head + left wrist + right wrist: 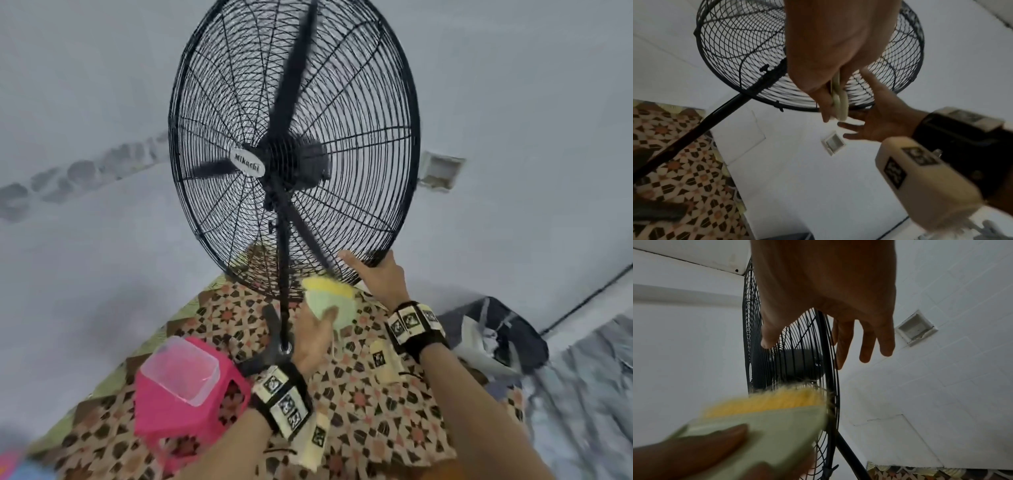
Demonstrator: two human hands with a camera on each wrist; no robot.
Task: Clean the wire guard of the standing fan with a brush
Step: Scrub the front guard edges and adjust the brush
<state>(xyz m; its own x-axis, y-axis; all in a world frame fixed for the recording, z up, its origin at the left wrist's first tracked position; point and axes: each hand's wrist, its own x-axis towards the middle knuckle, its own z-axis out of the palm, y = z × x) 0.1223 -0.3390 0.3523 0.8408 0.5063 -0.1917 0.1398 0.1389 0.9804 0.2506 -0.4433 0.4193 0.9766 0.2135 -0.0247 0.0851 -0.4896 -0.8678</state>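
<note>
The left hand [313, 337] has a closed grip on the brush [329, 301], bristles against the bottom of the fan guard [294, 144]. The right hand [378, 274], fingers straight, rests on the lower rim, apparently to steady it.

We are seeing a matt black metal wire guard [342, 102], a brush [329, 301] with smooth pale-green plastic and fuzzy yellow bristles.

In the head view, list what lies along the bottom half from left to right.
pink stool with a clear container on it → left hand holding the brush → right hand at the wire guard rim → dark bag
</note>
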